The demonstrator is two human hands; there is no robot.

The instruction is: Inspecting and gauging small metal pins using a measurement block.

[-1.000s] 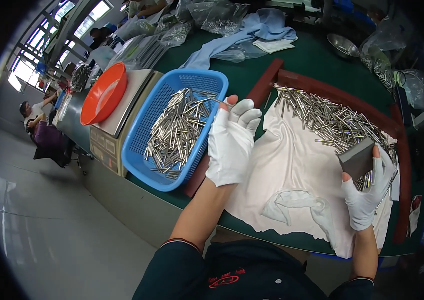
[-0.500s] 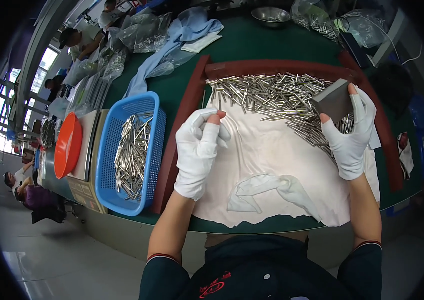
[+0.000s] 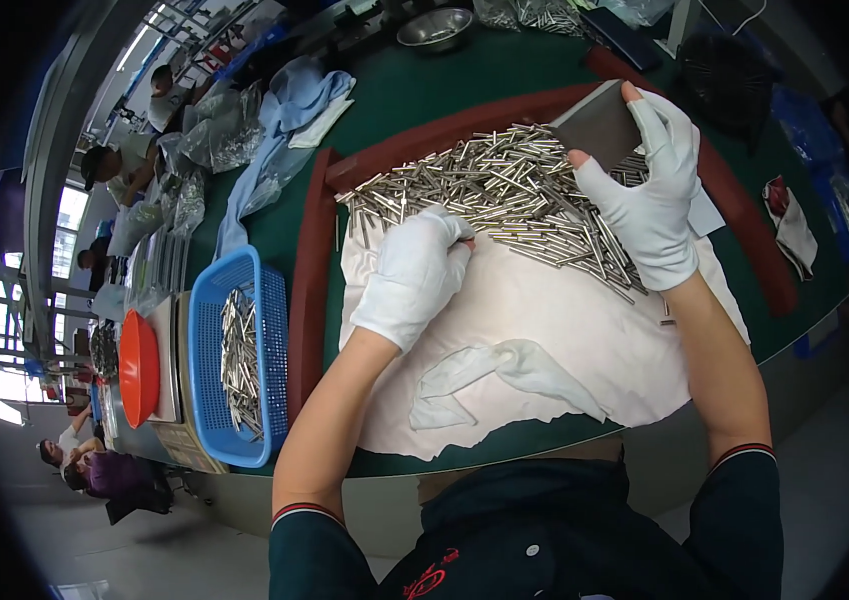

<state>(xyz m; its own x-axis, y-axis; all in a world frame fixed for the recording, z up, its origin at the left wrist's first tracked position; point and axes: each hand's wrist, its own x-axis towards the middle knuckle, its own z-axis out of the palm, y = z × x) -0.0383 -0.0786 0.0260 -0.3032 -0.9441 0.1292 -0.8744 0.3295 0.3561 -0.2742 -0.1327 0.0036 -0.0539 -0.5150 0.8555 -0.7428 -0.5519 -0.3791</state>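
Observation:
In a white glove with bare fingertips, my right hand (image 3: 657, 190) grips a dark grey rectangular block (image 3: 600, 125) between thumb and fingers, over the right part of a heap of thin metal rods (image 3: 505, 185). My left hand (image 3: 413, 280), gloved the same way, is closed at the heap's front left edge. Its fingers curl under, so whatever they hold, if anything, is hidden. Beneath both hands and the rods spreads a pale pink cloth (image 3: 585, 345), with a crumpled whitish rag (image 3: 515, 372) on its near part.
A dark red raised border (image 3: 310, 290) surrounds the cloth on three sides. To its left, a blue basket (image 3: 275, 370) holds more rods, beside an orange-red bowl (image 3: 139, 368). A metal bowl (image 3: 435, 30) and blue cloth (image 3: 295, 100) lie farther back. Several people are at the left.
My left hand has moved from above the cloth's left side to the heap's front edge, its fingers now curled down. The block stays in my right hand. The whole view has shifted and tilted.

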